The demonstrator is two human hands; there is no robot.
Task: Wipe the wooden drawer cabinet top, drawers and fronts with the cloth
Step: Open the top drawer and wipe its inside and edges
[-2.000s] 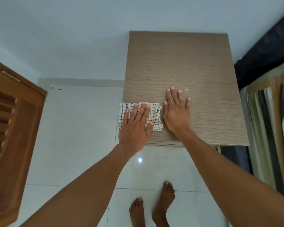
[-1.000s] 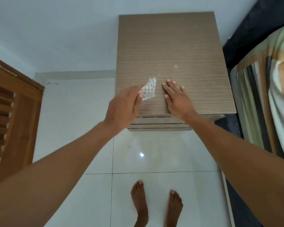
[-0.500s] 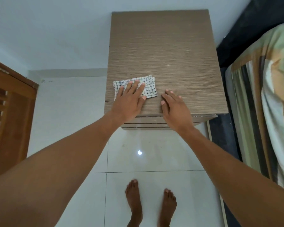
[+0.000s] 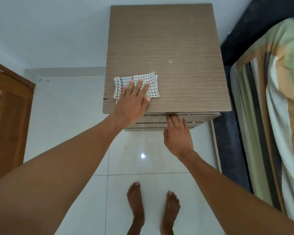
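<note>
The wooden drawer cabinet (image 4: 168,39) stands against the wall, seen from above. A white checked cloth (image 4: 151,82) lies crumpled on its top near the front left corner. My left hand (image 4: 131,102) presses flat on the cloth, fingers spread. My right hand (image 4: 176,134) is off the top and in front of the cabinet. Its fingertips touch the upper edge of the top drawer front (image 4: 199,117), just under the top's lip, with the thumb held apart. Two lower drawer fronts show as thin strips below it.
A bed with a striped cover (image 4: 270,99) stands close on the right, with a dark gap between it and the cabinet. A brown louvred door (image 4: 5,116) is at the left. My bare feet (image 4: 153,206) stand on white floor tiles.
My left hand lifted the cloth, set it back on the top and now presses it flat. My right hand slid off the top down to the top drawer's edge. The view drew back.
</note>
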